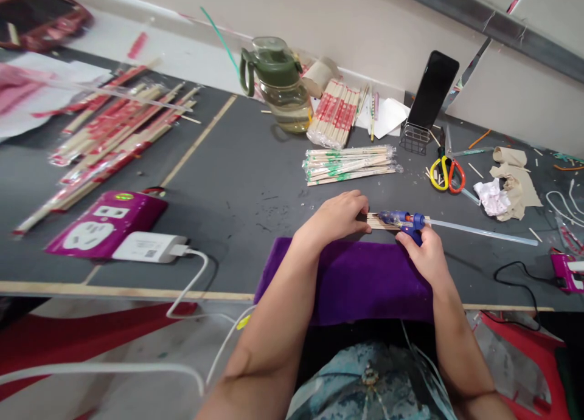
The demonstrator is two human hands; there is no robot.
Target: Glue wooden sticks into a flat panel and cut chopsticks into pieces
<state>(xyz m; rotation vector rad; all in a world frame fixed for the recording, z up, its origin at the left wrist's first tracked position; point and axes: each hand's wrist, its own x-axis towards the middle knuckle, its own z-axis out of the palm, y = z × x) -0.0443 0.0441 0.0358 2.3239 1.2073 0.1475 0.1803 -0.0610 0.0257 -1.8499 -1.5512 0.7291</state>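
My right hand (424,250) is closed around a blue glue gun (410,222) with a long translucent glue stick (483,231) sticking out of its back. The gun's front lies over a small row of pale wooden sticks (376,223) on the grey table. At the left end of that row, my left hand (342,216) has its fingers bent and pressed together on the sticks. A purple cloth (369,280) lies at the table's front edge, beneath my forearms. Just beyond my hands are wrapped sticks with green print (349,165).
A green-lidded jug (283,92), red-printed stick packs (335,113) and a phone (433,89) on a wire stand are at the back. Scissors (447,171) and crumpled paper (493,196) lie right. Further left are wrapped chopsticks (123,128) and a purple power strip (107,222) with a white cable.
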